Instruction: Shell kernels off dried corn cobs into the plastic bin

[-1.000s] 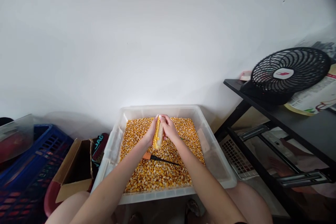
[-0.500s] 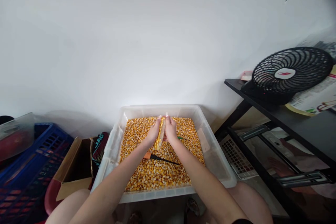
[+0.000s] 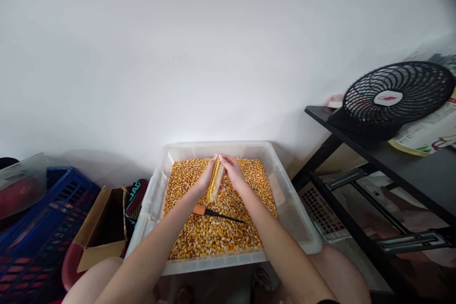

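Between my two hands is a corn cob (image 3: 215, 181), tilted, with rows of yellow kernels on its left and a bared pale strip on its right. My left hand (image 3: 207, 175) is closed around the cob's left side. From the right, my right hand (image 3: 231, 171) grips it, thumb pressed near the far end. Loose corn kernels (image 3: 213, 242) fill much of the translucent plastic bin (image 3: 297, 228) beneath. A screwdriver-like tool with an orange handle (image 3: 199, 209) and a thin black shaft lies on the kernels, just nearer than the cob.
To the left stand an open cardboard box (image 3: 101, 228) and a blue plastic crate (image 3: 42, 213). A black fan (image 3: 392, 97) sits on a dark shelf (image 3: 320, 115) at the right, above a white basket (image 3: 326, 216). The white wall (image 3: 213, 57) rises behind the bin.
My right thumb has shifted left onto the cob's far end, and its fingers bend over more. The cob's near end has moved slightly left. A green item seen beside my right hand is now hidden.
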The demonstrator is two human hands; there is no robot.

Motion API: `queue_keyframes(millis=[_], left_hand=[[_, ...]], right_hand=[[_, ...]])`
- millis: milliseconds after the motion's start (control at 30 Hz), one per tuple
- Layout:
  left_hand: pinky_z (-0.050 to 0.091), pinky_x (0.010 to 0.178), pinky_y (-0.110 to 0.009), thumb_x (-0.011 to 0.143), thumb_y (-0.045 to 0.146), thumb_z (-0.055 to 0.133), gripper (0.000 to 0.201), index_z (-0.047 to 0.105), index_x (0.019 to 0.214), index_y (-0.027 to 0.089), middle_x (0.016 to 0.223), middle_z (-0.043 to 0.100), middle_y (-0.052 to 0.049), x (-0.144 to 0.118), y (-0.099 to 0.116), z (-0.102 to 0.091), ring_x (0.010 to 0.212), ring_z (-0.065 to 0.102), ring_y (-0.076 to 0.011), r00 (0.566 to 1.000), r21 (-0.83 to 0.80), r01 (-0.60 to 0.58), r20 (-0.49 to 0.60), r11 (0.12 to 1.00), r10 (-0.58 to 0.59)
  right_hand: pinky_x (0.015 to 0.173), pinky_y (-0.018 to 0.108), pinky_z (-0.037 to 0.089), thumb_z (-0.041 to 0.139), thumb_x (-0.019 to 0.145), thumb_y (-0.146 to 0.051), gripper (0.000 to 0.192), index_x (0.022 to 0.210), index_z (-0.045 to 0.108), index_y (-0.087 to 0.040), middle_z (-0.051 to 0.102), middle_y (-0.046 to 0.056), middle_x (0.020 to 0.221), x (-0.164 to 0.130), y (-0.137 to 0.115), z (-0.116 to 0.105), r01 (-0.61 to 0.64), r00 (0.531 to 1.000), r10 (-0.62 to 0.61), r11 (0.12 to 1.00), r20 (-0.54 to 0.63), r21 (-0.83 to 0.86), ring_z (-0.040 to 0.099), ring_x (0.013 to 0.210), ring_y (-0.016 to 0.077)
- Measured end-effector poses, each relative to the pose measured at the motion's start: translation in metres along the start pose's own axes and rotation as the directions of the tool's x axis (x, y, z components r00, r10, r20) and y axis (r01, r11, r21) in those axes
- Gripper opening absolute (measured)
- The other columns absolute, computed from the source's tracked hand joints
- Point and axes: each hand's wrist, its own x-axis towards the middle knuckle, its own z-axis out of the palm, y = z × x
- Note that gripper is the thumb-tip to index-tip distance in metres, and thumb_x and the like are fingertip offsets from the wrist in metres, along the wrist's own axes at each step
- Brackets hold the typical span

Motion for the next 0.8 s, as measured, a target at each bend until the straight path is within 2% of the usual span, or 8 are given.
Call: queue_keyframes(millis=[100, 233, 367, 500, 567, 633, 733, 800], left_hand=[[0.043, 0.038, -0.028, 0.076, 0.07, 0.039, 0.062, 0.065, 0.09, 0.014, 0.047, 0.057, -0.005, 0.001, -0.003, -0.002, 0.039, 0.054, -0.0181, 0.999, 0.099, 0.007, -0.048, 0.995, -0.002], [0.045, 0.041, -0.029, 0.074, 0.066, 0.048, 0.056, 0.066, 0.087, 0.015, 0.053, 0.061, -0.006, 0.001, -0.006, -0.001, 0.041, 0.056, -0.0182, 0.994, 0.193, -0.034, -0.095, 0.981, 0.053], [0.047, 0.043, -0.028, 0.075, 0.065, 0.049, 0.057, 0.064, 0.095, 0.014, 0.059, 0.063, -0.006, 0.0, -0.002, -0.002, 0.044, 0.056, -0.0161, 0.999, 0.05, -0.003, -0.052, 0.999, 0.005], [0.046, 0.043, -0.024, 0.078, 0.06, 0.05, 0.051, 0.063, 0.094, 0.013, 0.063, 0.064, -0.005, 0.001, 0.003, -0.004, 0.045, 0.056, -0.0137, 0.999, -0.122, -0.037, -0.019, 0.992, 0.035], [0.048, 0.048, -0.025, 0.079, 0.055, 0.05, 0.047, 0.063, 0.092, 0.012, 0.066, 0.066, -0.007, 0.002, 0.003, -0.004, 0.052, 0.061, -0.0159, 0.997, -0.155, -0.073, -0.044, 0.985, 0.067], [0.051, 0.06, -0.027, 0.08, 0.051, 0.051, 0.042, 0.064, 0.092, 0.012, 0.07, 0.068, -0.007, 0.004, 0.0, -0.001, 0.065, 0.065, -0.0186, 0.986, -0.172, -0.14, -0.111, 0.975, 0.122], [0.049, 0.08, -0.028, 0.08, 0.046, 0.054, 0.038, 0.065, 0.096, 0.014, 0.085, 0.07, -0.006, 0.006, -0.005, 0.003, 0.086, 0.065, -0.0204, 0.932, -0.113, -0.313, -0.228, 0.943, 0.281], [0.044, 0.09, -0.028, 0.079, 0.045, 0.055, 0.037, 0.066, 0.096, 0.015, 0.093, 0.07, -0.006, 0.007, -0.008, 0.005, 0.096, 0.062, -0.0208, 0.892, -0.036, -0.382, -0.275, 0.924, 0.358]], right_hand=[[0.062, 0.025, 0.044, 0.06, 0.073, -0.048, 0.03, 0.082, 0.068, -0.02, 0.068, 0.0, 0.076, 0.001, 0.003, -0.002, -0.014, 1.0, 0.015, 1.0, -0.025, 0.027, 0.06, 0.071, 0.0167], [0.056, 0.025, 0.042, 0.057, 0.072, -0.05, 0.034, 0.074, 0.065, -0.017, 0.067, 0.001, 0.069, 0.004, 0.005, -0.002, -0.114, 0.985, 0.131, 0.983, -0.115, 0.141, 0.058, 0.061, 0.0158], [0.057, 0.024, 0.043, 0.057, 0.071, -0.048, 0.034, 0.082, 0.065, -0.017, 0.069, 0.003, 0.079, 0.003, 0.0, 0.001, -0.18, 0.972, 0.205, 0.963, -0.112, 0.198, 0.06, 0.067, 0.0159], [0.052, 0.023, 0.042, 0.051, 0.075, -0.054, 0.038, 0.084, 0.063, -0.019, 0.068, 0.003, 0.078, -0.004, -0.005, 0.01, -0.223, 0.969, 0.235, 0.964, -0.072, 0.146, 0.06, 0.063, 0.0153], [0.053, 0.024, 0.043, 0.051, 0.076, -0.055, 0.039, 0.088, 0.062, -0.02, 0.068, 0.002, 0.078, -0.009, -0.005, 0.017, -0.196, 0.98, 0.197, 0.976, -0.008, 0.095, 0.061, 0.065, 0.0164], [0.062, 0.026, 0.047, 0.053, 0.077, -0.052, 0.036, 0.092, 0.062, -0.021, 0.068, 0.002, 0.084, -0.013, -0.004, 0.023, -0.099, 0.995, 0.099, 0.994, -0.001, 0.049, 0.062, 0.075, 0.0181], [0.08, 0.029, 0.046, 0.049, 0.081, -0.049, 0.032, 0.091, 0.062, -0.022, 0.068, 0.003, 0.093, -0.017, -0.001, 0.03, 0.058, 0.997, -0.059, 0.998, -0.058, -0.014, 0.061, 0.089, 0.0189], [0.085, 0.031, 0.045, 0.043, 0.084, -0.048, 0.033, 0.09, 0.062, -0.022, 0.067, 0.003, 0.097, -0.018, 0.002, 0.033, 0.101, 0.991, -0.106, 0.993, -0.077, -0.066, 0.061, 0.093, 0.019]])
